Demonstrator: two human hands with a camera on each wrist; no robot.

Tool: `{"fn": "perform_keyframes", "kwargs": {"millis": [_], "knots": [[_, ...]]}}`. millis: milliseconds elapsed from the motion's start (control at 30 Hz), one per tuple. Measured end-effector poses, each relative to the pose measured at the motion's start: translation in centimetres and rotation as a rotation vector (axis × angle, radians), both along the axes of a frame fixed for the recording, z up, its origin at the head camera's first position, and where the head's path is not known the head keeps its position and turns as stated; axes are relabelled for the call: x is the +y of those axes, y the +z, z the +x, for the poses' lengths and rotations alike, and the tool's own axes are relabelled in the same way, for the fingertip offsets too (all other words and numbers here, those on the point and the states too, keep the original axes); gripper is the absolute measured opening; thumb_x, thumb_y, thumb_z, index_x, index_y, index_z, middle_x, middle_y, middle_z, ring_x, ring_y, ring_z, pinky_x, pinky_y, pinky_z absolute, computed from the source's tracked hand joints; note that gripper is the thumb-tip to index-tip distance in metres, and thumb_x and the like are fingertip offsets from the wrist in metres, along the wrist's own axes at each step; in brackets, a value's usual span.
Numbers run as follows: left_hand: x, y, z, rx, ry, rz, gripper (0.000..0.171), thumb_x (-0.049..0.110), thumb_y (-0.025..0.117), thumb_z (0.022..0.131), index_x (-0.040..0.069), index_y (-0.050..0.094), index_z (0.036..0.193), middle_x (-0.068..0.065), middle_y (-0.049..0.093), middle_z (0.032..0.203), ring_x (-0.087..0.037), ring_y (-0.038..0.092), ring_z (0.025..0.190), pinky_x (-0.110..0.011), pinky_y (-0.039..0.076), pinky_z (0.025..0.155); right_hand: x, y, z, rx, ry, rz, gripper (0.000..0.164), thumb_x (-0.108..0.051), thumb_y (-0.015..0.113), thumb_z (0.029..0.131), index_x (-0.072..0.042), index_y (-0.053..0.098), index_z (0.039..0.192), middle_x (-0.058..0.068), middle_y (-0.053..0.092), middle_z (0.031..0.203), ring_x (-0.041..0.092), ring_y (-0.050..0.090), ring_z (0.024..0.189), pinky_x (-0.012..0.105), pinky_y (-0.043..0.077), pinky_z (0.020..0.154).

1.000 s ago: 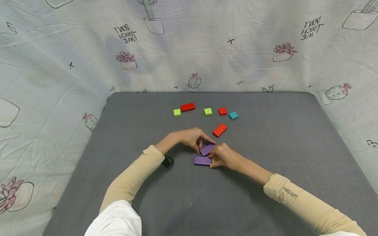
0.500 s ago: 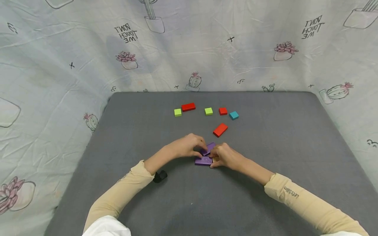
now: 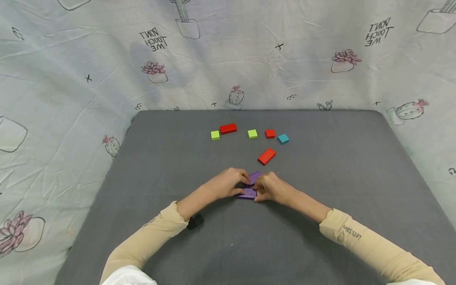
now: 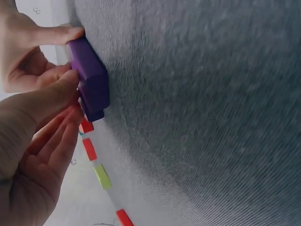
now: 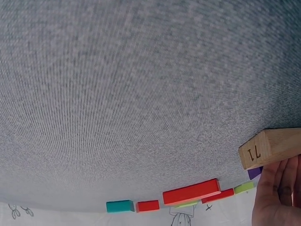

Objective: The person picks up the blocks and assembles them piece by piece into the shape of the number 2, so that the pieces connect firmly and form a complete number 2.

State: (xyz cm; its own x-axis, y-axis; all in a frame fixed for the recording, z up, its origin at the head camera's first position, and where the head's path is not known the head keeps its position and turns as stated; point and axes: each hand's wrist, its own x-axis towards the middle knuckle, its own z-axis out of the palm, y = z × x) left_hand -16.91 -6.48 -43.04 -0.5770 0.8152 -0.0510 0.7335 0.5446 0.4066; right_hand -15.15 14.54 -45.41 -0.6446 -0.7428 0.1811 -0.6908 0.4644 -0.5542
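Two purple blocks lie close together at mid-table, the near purple block [image 3: 246, 194] lengthwise and the far purple block [image 3: 254, 177] at a slant behind it. My left hand [image 3: 228, 183] pinches the left part of the near one, its thumb at the front and its fingers between the two blocks. From the other side, my right hand [image 3: 273, 188] grips a bare wooden block [image 5: 270, 148] with dark figures on its end face. This block sits against the right end of the near purple block. In the left wrist view both hands meet at the purple blocks.
A red block [image 3: 266, 156] lies just beyond the hands. Farther back stand another long red block [image 3: 228, 128], two lime blocks [image 3: 215, 135], a small red block [image 3: 270, 133] and a teal block [image 3: 283, 139]. Patterned cloth [image 3: 199, 71] borders the grey table.
My left hand has come off the far purple block's outer edge and drawn back toward me, onto the near purple block. The right hand stays in place on the wooden block.
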Motion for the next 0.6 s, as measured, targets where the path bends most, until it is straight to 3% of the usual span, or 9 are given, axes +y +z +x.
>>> {"fn": "perform_keyframes", "kwargs": {"millis": [267,600], "knots": [[-0.4,0.0,0.9,0.080,0.020,-0.003,0.024,0.015,0.072,0.087,0.005,0.072,0.109,-0.006,0.064,0.114,-0.018,0.063,0.103,-0.030,0.052,0.085,-0.1,0.2,0.1,0.047,-0.010,0.017,0.028,-0.014,0.087,0.068,0.001,0.071,0.086,0.005,0.067,0.079,0.010,0.059,0.069,0.022,0.050,0.062],[-0.5,-0.4,1.2,0.079,0.037,0.049,0.023,0.012,0.073,0.085,0.004,0.073,0.107,-0.005,0.064,0.108,-0.017,0.063,0.100,-0.029,0.052,0.084,-0.4,0.5,0.4,0.059,-0.018,0.032,0.032,-0.015,0.089,0.066,0.000,0.069,0.087,0.003,0.065,0.080,0.012,0.058,0.072,0.028,0.051,0.067]]}}
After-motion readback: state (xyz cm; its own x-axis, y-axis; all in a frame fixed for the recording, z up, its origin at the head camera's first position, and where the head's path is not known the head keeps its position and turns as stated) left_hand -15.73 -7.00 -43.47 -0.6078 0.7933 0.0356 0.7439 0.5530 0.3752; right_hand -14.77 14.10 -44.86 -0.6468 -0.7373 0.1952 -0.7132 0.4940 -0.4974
